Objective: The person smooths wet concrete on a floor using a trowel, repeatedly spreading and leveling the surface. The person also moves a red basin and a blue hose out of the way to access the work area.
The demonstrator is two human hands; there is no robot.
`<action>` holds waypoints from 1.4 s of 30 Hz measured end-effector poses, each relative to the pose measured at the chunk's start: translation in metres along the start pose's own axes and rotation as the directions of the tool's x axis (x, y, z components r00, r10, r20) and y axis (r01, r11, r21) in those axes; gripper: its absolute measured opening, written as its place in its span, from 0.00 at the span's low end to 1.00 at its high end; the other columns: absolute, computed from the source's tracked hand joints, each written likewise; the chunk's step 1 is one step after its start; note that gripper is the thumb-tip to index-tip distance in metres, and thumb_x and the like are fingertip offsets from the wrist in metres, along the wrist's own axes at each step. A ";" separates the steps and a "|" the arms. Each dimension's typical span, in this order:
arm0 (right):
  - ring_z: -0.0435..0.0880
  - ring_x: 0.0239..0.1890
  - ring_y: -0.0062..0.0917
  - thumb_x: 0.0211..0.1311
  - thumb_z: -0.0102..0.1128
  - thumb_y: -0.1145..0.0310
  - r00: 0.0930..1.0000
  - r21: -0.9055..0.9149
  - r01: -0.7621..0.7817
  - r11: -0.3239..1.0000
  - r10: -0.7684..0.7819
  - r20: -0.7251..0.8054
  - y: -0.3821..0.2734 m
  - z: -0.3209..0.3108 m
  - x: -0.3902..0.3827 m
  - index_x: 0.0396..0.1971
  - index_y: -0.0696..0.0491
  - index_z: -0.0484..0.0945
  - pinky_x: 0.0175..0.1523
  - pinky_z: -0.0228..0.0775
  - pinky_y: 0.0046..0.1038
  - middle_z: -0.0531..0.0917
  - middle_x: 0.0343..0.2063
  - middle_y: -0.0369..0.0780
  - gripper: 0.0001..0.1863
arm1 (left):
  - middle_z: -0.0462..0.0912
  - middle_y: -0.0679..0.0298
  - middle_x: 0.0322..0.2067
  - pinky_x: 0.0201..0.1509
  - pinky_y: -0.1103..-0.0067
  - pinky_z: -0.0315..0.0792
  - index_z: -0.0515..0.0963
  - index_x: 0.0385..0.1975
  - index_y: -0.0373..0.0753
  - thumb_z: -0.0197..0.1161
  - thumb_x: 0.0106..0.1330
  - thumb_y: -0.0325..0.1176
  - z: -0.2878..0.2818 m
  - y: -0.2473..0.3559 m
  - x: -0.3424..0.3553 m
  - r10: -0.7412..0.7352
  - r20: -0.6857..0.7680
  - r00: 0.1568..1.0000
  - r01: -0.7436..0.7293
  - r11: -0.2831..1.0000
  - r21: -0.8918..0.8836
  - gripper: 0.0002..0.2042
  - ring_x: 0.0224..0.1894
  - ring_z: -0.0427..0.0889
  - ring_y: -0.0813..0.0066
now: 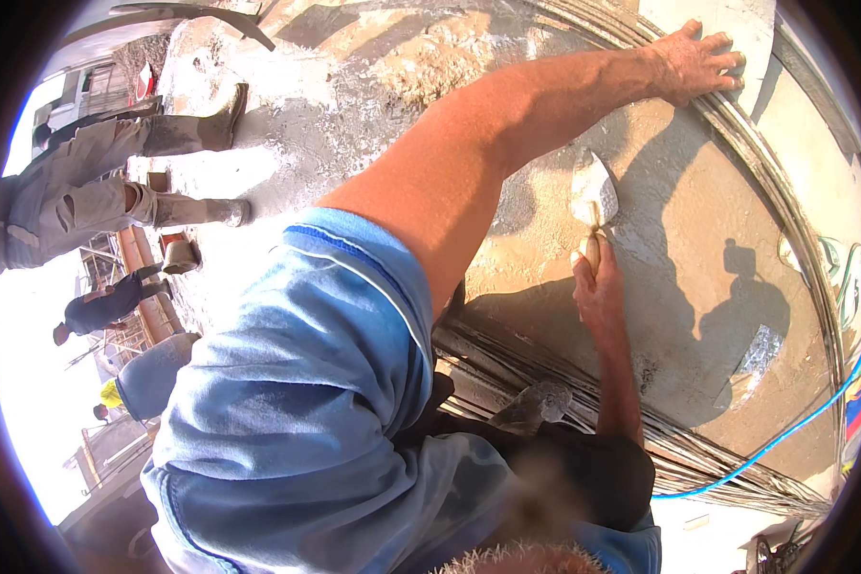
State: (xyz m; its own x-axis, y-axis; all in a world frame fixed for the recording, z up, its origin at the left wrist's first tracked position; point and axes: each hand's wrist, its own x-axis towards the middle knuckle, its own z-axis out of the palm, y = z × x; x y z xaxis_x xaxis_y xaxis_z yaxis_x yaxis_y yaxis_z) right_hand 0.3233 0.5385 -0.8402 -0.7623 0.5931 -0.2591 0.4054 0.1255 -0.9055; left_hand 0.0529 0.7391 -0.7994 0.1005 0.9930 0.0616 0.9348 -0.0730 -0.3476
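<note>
My left arm, in a blue sleeve, stretches across to the upper right. My left hand (695,65) is spread with its fingers apart, leaning on a bundle of long thin rods (751,143) beside a pale slab edge. Lower down, my right hand (599,287) is closed round the handle of a trowel (595,194). The trowel's pale, mortar-coated blade points away from me, over the wet, sandy-grey ground (660,244); whether it touches the surface I cannot tell. My shadow falls on the ground to the right of the trowel.
A heap of rough mortar (430,72) lies beyond my left arm. More thin rods (545,368) run beneath my right forearm, and a blue hose (765,448) curves at the right. On the left, a person in boots (115,182) stands near a bucket (179,254); other people are farther off.
</note>
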 end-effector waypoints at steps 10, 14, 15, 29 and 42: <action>0.82 0.30 0.31 0.71 0.58 0.64 0.882 0.190 -0.472 0.861 0.458 0.114 0.018 -0.049 -0.106 0.65 0.56 0.68 0.34 0.74 0.34 0.80 0.34 0.44 0.26 | 0.44 0.55 0.80 0.82 0.50 0.44 0.52 0.78 0.48 0.75 0.59 0.49 -0.009 -0.016 0.002 0.102 0.061 0.993 -0.090 0.980 -0.177 0.49 0.81 0.41 0.50; 0.82 0.49 0.47 0.68 0.61 0.59 0.885 -0.263 -0.263 0.928 0.341 0.318 0.028 -0.075 -0.145 0.59 0.56 0.72 0.51 0.73 0.46 0.83 0.44 0.51 0.25 | 0.45 0.54 0.79 0.81 0.51 0.44 0.53 0.77 0.47 0.75 0.59 0.47 -0.037 -0.003 -0.002 0.113 0.111 0.987 -0.086 0.971 -0.224 0.48 0.81 0.42 0.50; 0.80 0.54 0.50 0.67 0.61 0.58 0.841 -0.323 -0.222 0.920 0.349 0.414 0.018 -0.083 -0.140 0.58 0.56 0.73 0.55 0.71 0.49 0.83 0.47 0.53 0.24 | 0.46 0.54 0.79 0.81 0.51 0.45 0.54 0.77 0.47 0.75 0.59 0.47 -0.037 -0.004 0.000 0.110 0.115 0.987 -0.084 0.973 -0.215 0.48 0.81 0.42 0.50; 0.86 0.25 0.38 0.66 0.51 0.61 0.411 -0.238 0.502 0.832 0.013 0.911 -0.059 0.086 0.177 0.44 0.58 0.81 0.33 0.77 0.42 0.85 0.30 0.53 0.17 | 0.49 0.55 0.78 0.80 0.50 0.50 0.57 0.76 0.46 0.74 0.61 0.45 -0.036 -0.013 0.007 0.117 0.056 0.992 -0.108 0.984 -0.142 0.44 0.80 0.45 0.49; 0.87 0.25 0.38 0.63 0.56 0.59 0.164 -0.346 0.332 0.878 0.307 0.937 -0.057 0.041 0.106 0.49 0.56 0.78 0.33 0.78 0.41 0.86 0.31 0.49 0.19 | 0.48 0.53 0.78 0.79 0.50 0.50 0.58 0.75 0.45 0.72 0.64 0.45 -0.029 -0.018 -0.005 0.104 0.104 0.989 -0.092 0.989 -0.114 0.42 0.80 0.45 0.48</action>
State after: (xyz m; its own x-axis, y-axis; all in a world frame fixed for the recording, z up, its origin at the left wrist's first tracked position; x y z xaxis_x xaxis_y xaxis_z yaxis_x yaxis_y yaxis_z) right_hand 0.1989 0.5613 -0.8296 -0.4737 -0.6094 -0.6358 0.2775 0.5819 -0.7645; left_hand 0.0456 0.7323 -0.7662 0.1610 0.9843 -0.0727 0.9543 -0.1740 -0.2429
